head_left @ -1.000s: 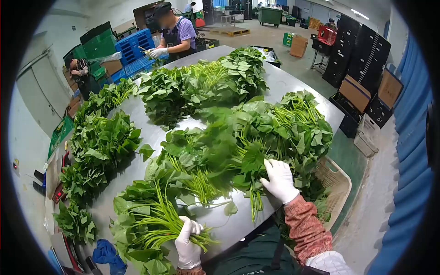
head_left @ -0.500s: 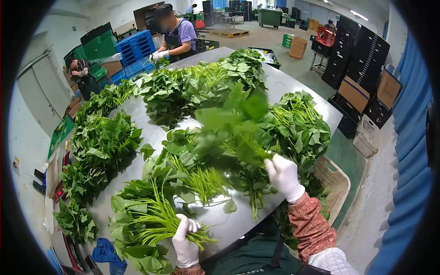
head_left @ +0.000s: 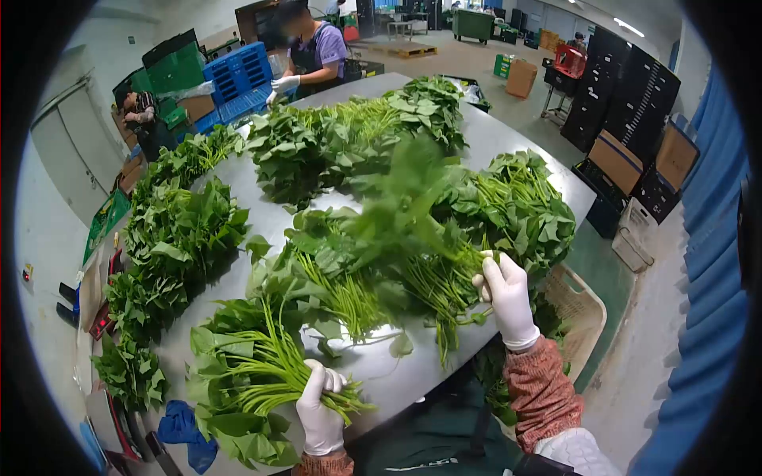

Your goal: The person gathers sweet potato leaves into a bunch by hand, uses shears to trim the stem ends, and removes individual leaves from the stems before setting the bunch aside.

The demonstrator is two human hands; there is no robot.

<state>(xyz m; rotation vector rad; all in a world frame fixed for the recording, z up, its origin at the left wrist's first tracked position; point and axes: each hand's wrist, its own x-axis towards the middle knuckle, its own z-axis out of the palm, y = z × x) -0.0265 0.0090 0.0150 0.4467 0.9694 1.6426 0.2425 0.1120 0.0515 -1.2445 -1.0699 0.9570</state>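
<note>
My left hand (head_left: 321, 408), in a white glove, is closed round the stems of a thick bunch of leafy greens (head_left: 258, 369) at the near edge of the metal table. The leaves of that bunch spread to the left. My right hand (head_left: 508, 300), gloved too, pinches the stem ends of a smaller sprig of greens (head_left: 409, 214), its leaves smeared by motion. The sprig is held above several piles on the table. Under it lies a pile with bare stems (head_left: 345, 305) facing me. Another pile of greens (head_left: 520, 202) sits just beyond my right hand.
More greens (head_left: 178, 230) line the table's left side, and a large heap (head_left: 349, 143) lies at the far end. A cream plastic basket (head_left: 583, 305) stands by the right edge. A blue cloth (head_left: 186, 432) lies at lower left. A co-worker (head_left: 317, 51) stands across the table.
My right hand has shifted slightly right and up, and the sprig's leaves have swung with it. My left hand keeps its grip on the bunch.
</note>
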